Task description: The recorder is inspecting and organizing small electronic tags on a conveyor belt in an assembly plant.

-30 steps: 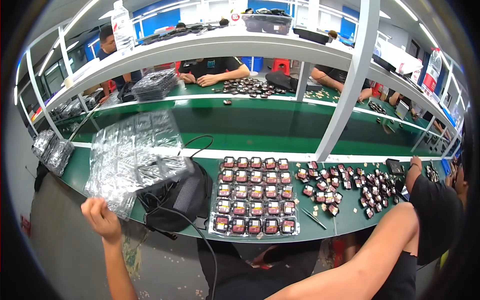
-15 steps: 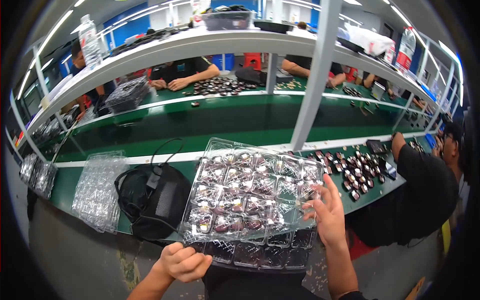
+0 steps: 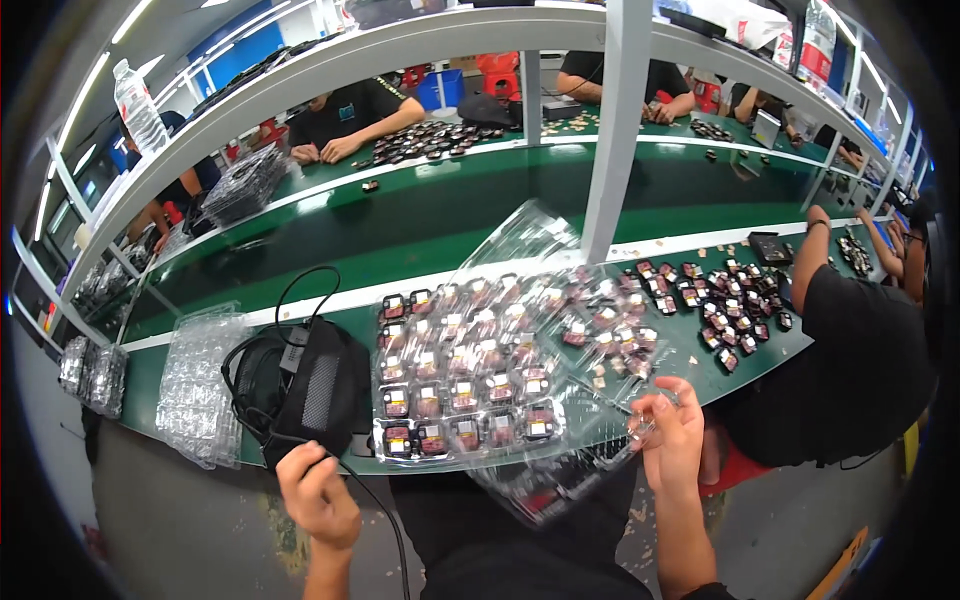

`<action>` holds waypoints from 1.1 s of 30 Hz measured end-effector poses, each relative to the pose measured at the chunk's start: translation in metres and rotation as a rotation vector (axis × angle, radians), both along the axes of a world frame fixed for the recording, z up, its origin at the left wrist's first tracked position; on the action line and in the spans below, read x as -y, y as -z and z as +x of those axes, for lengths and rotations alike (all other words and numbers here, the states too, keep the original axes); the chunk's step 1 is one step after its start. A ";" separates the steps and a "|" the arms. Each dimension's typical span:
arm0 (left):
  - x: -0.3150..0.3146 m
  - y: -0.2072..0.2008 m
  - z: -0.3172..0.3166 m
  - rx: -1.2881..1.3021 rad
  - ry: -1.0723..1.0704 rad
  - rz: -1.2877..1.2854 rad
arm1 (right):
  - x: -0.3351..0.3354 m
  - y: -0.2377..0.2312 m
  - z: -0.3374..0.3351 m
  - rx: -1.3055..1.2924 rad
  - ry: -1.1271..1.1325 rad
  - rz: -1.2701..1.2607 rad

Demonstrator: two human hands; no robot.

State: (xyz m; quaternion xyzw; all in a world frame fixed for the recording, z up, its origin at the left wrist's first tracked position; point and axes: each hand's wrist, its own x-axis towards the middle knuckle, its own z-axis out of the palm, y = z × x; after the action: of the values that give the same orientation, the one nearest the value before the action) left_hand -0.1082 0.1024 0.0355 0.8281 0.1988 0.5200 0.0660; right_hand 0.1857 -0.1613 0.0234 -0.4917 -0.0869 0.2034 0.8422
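My right hand (image 3: 672, 430) pinches the edge of a clear plastic tray (image 3: 600, 398), which is tilted and smeared by motion. Part of this tray passes over a second clear compartment tray (image 3: 468, 455) lying at the table's front edge. Small dark square pieces with white and red marks fill that lying tray's pockets. My left hand (image 3: 318, 497) hovers in front of the table with loosely bent fingers and nothing visible in them, near a black cable. Loose dark pieces (image 3: 640, 352) lie to the right, partly seen through the moving plastic.
A black bag (image 3: 325, 385) with cables sits left of the filled tray, beside stacked clear trays (image 3: 200, 385). More dark pieces (image 3: 735, 310) lie at right, close to a co-worker in black (image 3: 840, 380). A white post (image 3: 615, 140) and shelf (image 3: 400, 65) stand ahead.
My left hand has let go of the tray corner and moved left. The clear tray in my right hand has swung right and away, uncovering the filled tray. My view has shifted slightly.
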 end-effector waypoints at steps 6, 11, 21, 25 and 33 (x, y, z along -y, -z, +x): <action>0.065 0.091 -0.050 0.369 -0.365 -0.585 | -0.038 0.018 -0.038 -0.266 -0.143 0.219; 0.142 0.103 -0.038 -0.033 -0.056 -0.604 | -0.059 0.030 -0.079 -0.479 -0.278 0.247; 0.081 0.012 0.060 -0.384 0.175 -0.268 | -0.053 0.020 -0.095 -0.496 -0.430 0.179; 0.043 0.004 0.098 -0.648 0.049 -0.337 | -0.054 0.014 -0.091 -0.369 -0.494 0.069; 0.014 0.019 0.104 -0.707 0.069 -0.389 | -0.028 0.019 -0.071 -0.281 -0.492 0.011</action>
State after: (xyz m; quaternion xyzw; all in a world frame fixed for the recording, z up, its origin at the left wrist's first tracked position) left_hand -0.0044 0.0884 0.0164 0.9341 0.2760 0.1536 0.1666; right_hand 0.1150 -0.1329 0.0042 -0.4181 -0.0872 0.4674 0.7740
